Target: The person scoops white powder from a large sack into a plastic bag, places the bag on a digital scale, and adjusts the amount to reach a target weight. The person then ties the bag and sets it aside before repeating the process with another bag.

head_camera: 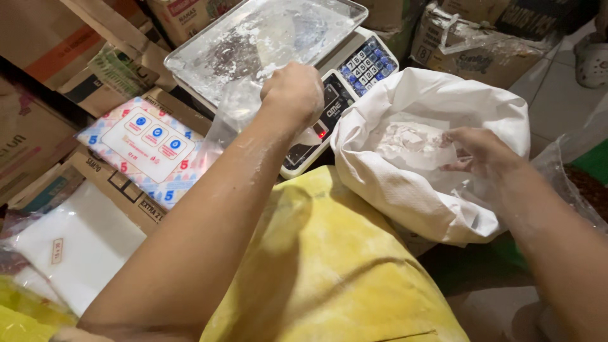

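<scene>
Cardboard boxes behind; white sack gapes, floury.

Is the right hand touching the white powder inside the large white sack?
Touching. The head view shows the right hand reaching into the open large white sack, its fingers resting on the lumpy white powder with no gap visible between them.

Cardboard boxes line the left edge, a patterned packet lies on one, and flat clear bags sit below.
</scene>
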